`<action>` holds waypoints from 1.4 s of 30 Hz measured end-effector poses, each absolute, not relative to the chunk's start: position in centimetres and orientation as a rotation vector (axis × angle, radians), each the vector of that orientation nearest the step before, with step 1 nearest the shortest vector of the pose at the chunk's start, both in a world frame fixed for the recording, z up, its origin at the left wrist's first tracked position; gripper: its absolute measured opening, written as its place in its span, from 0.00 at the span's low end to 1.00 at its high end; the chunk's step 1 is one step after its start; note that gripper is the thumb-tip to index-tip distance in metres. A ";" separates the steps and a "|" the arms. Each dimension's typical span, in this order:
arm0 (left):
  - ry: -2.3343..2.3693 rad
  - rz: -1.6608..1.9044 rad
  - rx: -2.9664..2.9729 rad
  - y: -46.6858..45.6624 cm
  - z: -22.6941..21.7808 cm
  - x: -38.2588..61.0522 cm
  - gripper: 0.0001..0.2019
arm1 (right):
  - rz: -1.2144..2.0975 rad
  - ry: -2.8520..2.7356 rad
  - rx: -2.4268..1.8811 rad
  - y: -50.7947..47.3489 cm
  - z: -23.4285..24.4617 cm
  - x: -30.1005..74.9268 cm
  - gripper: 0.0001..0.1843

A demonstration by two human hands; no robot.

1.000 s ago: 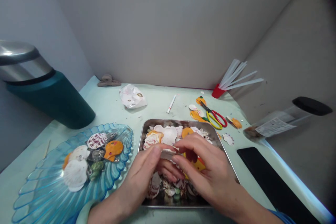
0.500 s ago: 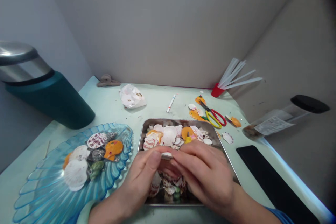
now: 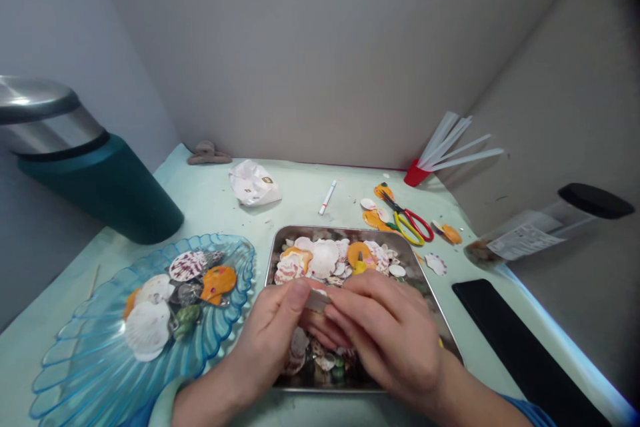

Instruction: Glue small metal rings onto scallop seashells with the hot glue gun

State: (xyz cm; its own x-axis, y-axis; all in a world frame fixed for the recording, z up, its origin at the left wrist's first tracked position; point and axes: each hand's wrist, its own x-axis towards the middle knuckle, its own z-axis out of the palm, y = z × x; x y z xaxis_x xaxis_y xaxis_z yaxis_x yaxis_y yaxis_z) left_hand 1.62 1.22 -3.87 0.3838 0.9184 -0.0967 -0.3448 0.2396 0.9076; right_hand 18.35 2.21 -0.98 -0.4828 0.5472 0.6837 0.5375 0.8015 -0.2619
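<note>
Over the metal tray (image 3: 434,300), both of my hands meet on a small pale flat piece (image 3: 317,301), mostly covered by fingers; its kind is unclear. My left hand (image 3: 273,327) pinches its left side, thumb on top. From the right, the fingers of my right hand (image 3: 395,327) close on its other side. Below and beyond the hands, the tray holds white and reddish-patterned scallop shells (image 3: 324,258) and an orange disc (image 3: 361,255). A yellow tool tip (image 3: 359,267) shows just past my right hand.
A blue shell-shaped dish (image 3: 100,360) with shells stands left, below a green bottle (image 3: 115,187). Scissors (image 3: 413,223), a marker pen (image 3: 327,197) and a crumpled white bag (image 3: 254,183) lie behind the tray. Glue sticks (image 3: 450,143), a clear jar (image 3: 530,233) and a black slab (image 3: 515,340) are right.
The pale piece has tilted between my fingers, so more of its greyish face shows. My hands stay over the tray, and the whole view has shifted slightly.
</note>
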 end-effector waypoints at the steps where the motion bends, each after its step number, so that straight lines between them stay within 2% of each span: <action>1: 0.734 0.971 0.943 1.3 -3.9 1.6 0.22 | 0.018 -2.176 -0.796 2.2 -1.0 18.3 0.09; 7: 0.700 0.955 0.982 1.1 -3.7 1.1 0.20 | 0.007 -2.144 -0.765 2.7 -1.1 18.4 0.08; 14: 0.902 1.066 1.242 0.7 -4.1 0.8 0.16 | -0.006 -2.125 -0.783 2.6 -1.3 18.6 0.08; 25: 0.942 1.051 1.616 0.8 -1.8 0.9 0.16 | 0.060 -2.119 -0.753 2.6 -0.9 18.6 0.11; 42: 0.988 1.035 1.540 0.8 -2.9 1.0 0.17 | 0.155 -2.072 -0.762 2.7 -1.0 18.6 0.10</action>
